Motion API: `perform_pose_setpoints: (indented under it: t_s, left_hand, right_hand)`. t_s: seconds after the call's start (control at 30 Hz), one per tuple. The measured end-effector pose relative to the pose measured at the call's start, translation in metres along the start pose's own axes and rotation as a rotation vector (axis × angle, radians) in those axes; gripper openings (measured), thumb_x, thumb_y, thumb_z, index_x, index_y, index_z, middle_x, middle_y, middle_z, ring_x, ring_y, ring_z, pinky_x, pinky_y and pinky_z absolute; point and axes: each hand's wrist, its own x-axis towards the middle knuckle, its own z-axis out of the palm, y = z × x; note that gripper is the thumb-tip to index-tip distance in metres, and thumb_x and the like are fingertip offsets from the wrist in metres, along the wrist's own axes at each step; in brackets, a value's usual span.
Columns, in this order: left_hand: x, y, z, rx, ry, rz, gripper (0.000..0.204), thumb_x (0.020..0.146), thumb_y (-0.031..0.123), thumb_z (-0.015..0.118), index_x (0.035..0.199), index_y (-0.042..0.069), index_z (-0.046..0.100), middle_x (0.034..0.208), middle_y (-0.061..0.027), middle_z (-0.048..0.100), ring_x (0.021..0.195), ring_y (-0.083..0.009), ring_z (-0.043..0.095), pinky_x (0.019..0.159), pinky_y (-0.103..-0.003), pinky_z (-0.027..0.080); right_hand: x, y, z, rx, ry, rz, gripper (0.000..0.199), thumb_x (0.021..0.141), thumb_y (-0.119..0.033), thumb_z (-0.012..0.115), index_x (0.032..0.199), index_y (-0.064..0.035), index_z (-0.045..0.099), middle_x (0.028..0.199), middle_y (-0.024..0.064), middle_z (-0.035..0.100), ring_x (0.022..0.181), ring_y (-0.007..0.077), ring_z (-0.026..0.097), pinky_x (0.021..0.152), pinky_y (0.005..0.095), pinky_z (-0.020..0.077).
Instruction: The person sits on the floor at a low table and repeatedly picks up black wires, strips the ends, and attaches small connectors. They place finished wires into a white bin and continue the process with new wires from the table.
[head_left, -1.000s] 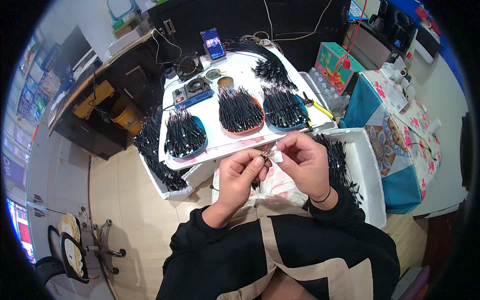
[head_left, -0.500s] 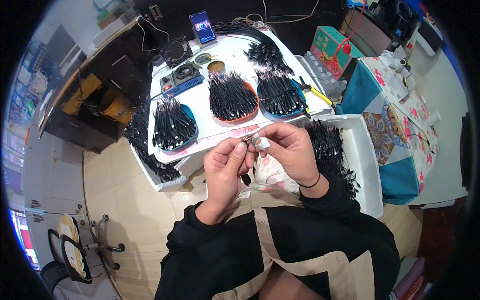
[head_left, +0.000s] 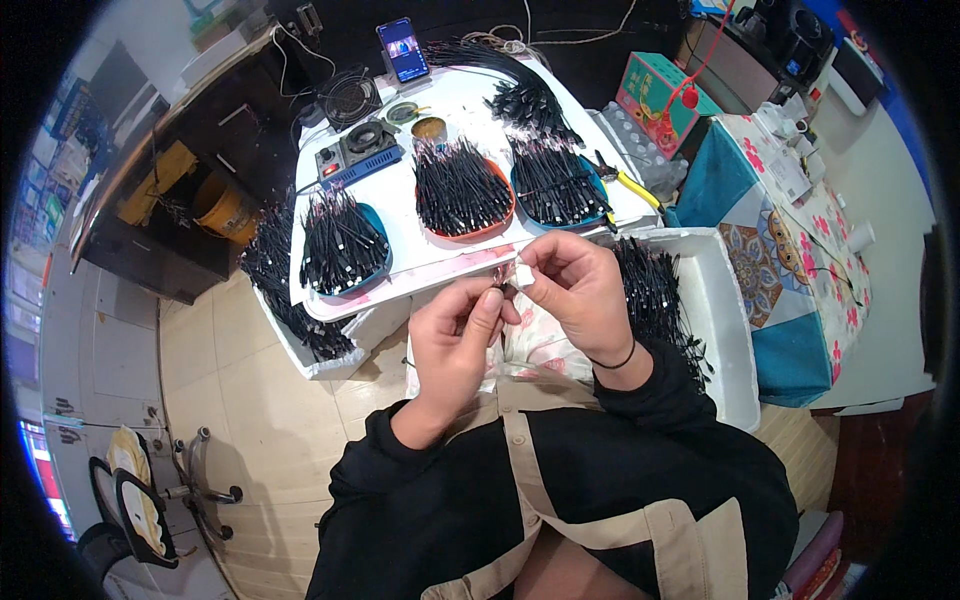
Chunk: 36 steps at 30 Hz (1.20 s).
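Both hands are meeting just off the bench's [head_left: 440, 262] near edge: the left hand [head_left: 455, 335] is pinching a thin black wire [head_left: 497, 300], and the right hand [head_left: 575, 290] is gripping a small white piece [head_left: 522, 274] touching it.

We see a small home workshop, white table [head_left: 440, 255] crowded with trays of black cables [head_left: 462, 185], soldering station [head_left: 358, 150], pliers [head_left: 625, 180], tiled floor [head_left: 250, 400].
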Motion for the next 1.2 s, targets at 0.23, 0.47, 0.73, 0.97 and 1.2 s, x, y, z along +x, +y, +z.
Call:
perform_pose_setpoints:
  t_s: [0.23,0.47,0.73,0.97,1.2]
  left_hand:
    - [-0.002,-0.006,0.006,0.003,0.148,0.038,0.015,0.093,0.006,0.058,0.095,-0.007,0.063,0.074,-0.0050,0.064,0.063,-0.0055,0.054,0.057,-0.019,0.043]
    - [-0.002,-0.011,0.011,0.239,0.214,0.209,0.014,0.093,0.006,0.059,0.096,-0.007,0.064,0.074,-0.0040,0.064,0.058,-0.0043,0.051,0.052,-0.018,0.041]
    - [-0.001,-0.003,-0.001,-0.092,0.096,-0.037,0.018,0.095,0.009,0.056,0.102,-0.006,0.061,0.076,-0.0039,0.061,0.060,-0.0022,0.045,0.053,-0.016,0.034]
    - [-0.003,-0.005,0.003,0.026,0.131,0.006,0.018,0.096,0.010,0.055,0.101,-0.006,0.061,0.076,-0.0038,0.061,0.061,-0.0025,0.046,0.054,-0.016,0.035]
    - [-0.003,-0.006,-0.004,-0.266,0.021,-0.112,0.017,0.095,0.009,0.054,0.098,-0.007,0.059,0.075,-0.0046,0.059,0.059,-0.0057,0.047,0.050,-0.017,0.032]
  right_hand:
    - [-0.008,0.007,0.015,0.062,0.146,-0.053,0.013,0.086,-0.005,0.066,0.095,0.0018,0.060,0.081,0.0022,0.062,0.072,0.0038,0.057,0.064,0.0175,0.0473]
    - [-0.013,0.018,0.026,-0.235,0.281,-0.333,0.010,0.079,0.003,0.065,0.085,0.0006,0.057,0.075,0.0027,0.057,0.066,0.0053,0.054,0.055,0.0205,0.0446]
    - [-0.002,0.007,0.001,-0.232,0.058,-0.263,0.017,0.084,-0.004,0.067,0.095,0.0023,0.057,0.091,0.0046,0.057,0.078,0.0078,0.053,0.070,0.0230,0.0443]
    - [0.001,0.007,0.003,-0.042,-0.038,-0.075,0.018,0.084,-0.005,0.069,0.097,0.0011,0.058,0.091,0.0030,0.060,0.082,0.0073,0.057,0.073,0.0226,0.0474]
    - [0.000,0.019,0.002,0.688,-0.204,0.291,0.023,0.092,-0.015,0.058,0.107,0.0003,0.050,0.088,0.0088,0.060,0.077,0.0196,0.063,0.073,0.0304,0.0519]
